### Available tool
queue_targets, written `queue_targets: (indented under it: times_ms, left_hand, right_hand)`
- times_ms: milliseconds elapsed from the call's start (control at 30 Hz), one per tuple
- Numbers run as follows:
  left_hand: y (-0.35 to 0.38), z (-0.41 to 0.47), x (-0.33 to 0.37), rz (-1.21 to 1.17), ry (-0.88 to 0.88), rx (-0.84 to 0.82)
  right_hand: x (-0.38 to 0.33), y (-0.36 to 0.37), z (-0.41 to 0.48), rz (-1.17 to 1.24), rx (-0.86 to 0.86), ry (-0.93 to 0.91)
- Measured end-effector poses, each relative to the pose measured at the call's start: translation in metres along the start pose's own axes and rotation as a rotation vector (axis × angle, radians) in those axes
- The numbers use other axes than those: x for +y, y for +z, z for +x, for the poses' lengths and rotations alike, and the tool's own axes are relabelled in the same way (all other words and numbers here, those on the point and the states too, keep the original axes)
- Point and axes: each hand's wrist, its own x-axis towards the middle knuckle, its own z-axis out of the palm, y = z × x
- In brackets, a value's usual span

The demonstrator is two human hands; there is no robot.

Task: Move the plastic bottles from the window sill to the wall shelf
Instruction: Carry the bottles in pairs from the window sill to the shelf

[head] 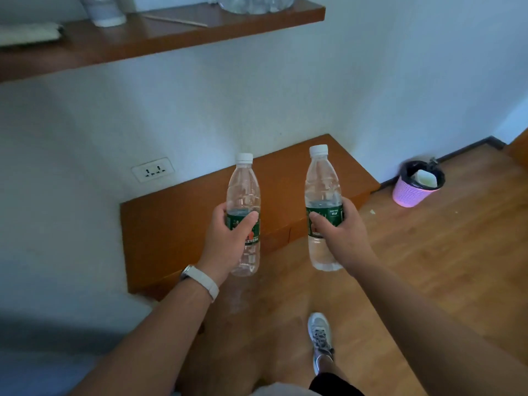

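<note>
Both hands are loaded mid-frame: the left hand point(228, 238) wraps fingers and thumb round the green label of the left bottle point(244, 190), and the right hand point(340, 232) clamps the right bottle point(323, 178) the same way, each bottle upright and capped. Beyond them sits a low wooden ledge point(185, 224), and higher, at the upper left, the wall shelf point(171, 44) carrying a white cup point(104, 11). Pick-up looks done; raising both bottles onto that shelf remains, and with the window sill out of view I cannot tell whether more wait there.
</note>
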Motion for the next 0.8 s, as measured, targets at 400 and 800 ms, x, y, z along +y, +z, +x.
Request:
queue_targets:
  times_ms: [400, 800]
  left_hand:
    - [0.106, 0.093, 0.061, 0.029, -0.055, 0.138]
    - [0.131, 0.140, 0.072, 0.025, -0.111, 0.269]
  right_hand:
    - [0.001, -0.057, 0.164, -0.019, -0.176, -0.044]
    - [0.006, -0.052, 0.247, 0.004, -0.317, -0.034]
